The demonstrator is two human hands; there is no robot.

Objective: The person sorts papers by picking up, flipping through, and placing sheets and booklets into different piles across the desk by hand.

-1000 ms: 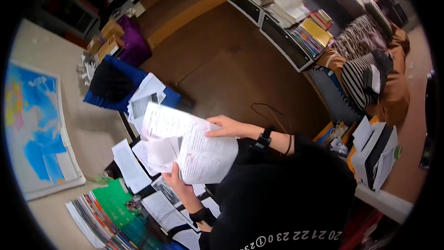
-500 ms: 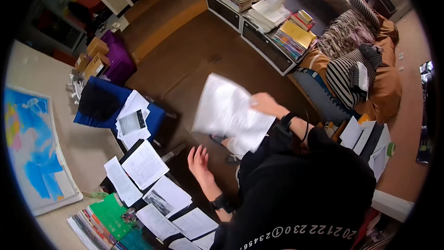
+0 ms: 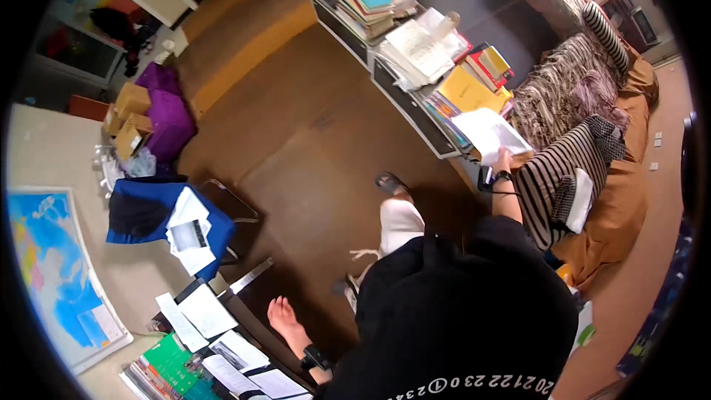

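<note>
The right hand is clamped on the near edge of thin white rectangular paper, probably pinched at one end so that the rest reaches out flat; the paper overlaps, in view, the near end of a long, low black cabinet with pale edges, though whether it touches anything there I cannot tell; a flat yellow book lies just beyond, and a black-and-cream striped fabric cushion is just beside the wrist; the left hand grips nothing, its fingers loosely extended, near a dark surface; white printed sheets lie spread across that, seemingly so each face shows; farther out, a blue fabric chair bears more white pages beside a black cloth, apparently as extra laying space.
</note>
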